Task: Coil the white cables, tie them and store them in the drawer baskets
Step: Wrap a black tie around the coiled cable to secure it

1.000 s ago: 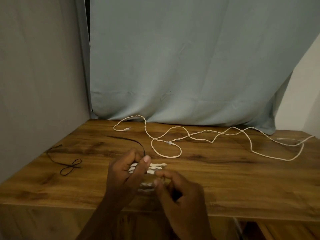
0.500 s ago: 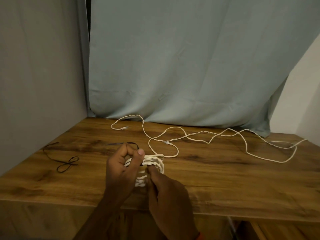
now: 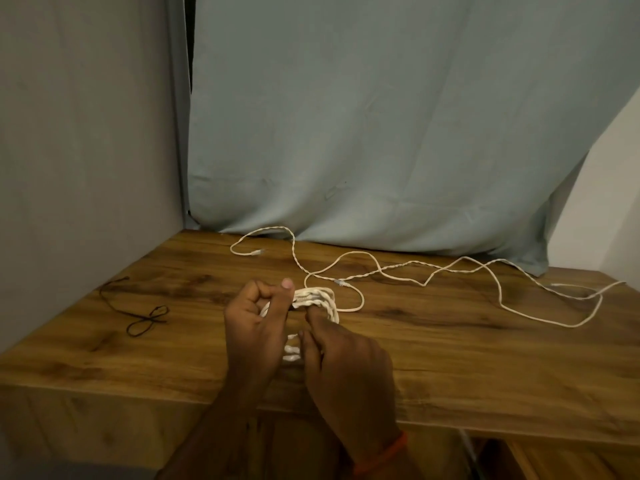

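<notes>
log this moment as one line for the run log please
left hand: holds coiled white cable | right hand: on coil | loose white cable: uncoiled on table | black tie: lying left

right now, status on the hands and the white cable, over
Left hand and right hand both shut on coiled cable. Second white cable loose across table. Black tie lying left, unused. Nothing in the way.

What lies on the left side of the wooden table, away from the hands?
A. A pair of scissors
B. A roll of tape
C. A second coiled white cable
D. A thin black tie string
D: a thin black string lies looped on the table to the left, apart from the left hand and right hand, which hold the coiled white cable.
</notes>
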{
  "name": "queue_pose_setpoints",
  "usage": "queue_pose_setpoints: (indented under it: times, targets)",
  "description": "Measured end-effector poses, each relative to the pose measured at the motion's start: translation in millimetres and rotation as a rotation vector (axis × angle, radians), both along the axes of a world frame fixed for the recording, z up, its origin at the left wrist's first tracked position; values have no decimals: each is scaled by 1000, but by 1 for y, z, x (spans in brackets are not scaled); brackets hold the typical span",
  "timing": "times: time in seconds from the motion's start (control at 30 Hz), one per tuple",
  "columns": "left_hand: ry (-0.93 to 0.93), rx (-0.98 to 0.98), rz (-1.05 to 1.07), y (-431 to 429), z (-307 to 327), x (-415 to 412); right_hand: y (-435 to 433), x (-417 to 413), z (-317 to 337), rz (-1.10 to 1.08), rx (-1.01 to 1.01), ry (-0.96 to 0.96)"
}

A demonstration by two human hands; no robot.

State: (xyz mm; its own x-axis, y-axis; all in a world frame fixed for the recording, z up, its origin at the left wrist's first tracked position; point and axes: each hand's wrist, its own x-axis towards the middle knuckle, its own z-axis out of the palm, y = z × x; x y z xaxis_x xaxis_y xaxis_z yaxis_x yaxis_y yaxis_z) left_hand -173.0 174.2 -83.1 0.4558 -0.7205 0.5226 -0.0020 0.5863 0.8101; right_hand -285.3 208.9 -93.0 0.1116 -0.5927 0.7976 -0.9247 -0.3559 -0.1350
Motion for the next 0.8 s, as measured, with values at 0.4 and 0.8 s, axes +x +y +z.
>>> queue_pose_setpoints:
  times: [0.4,0.8]
  targets:
    - [179,219,-214,-9,-4,-7,-17,-2,-3,-21,51,-14]
    - [124,247,-343,-65,27,-9,-78,-12,38,136,351,-115]
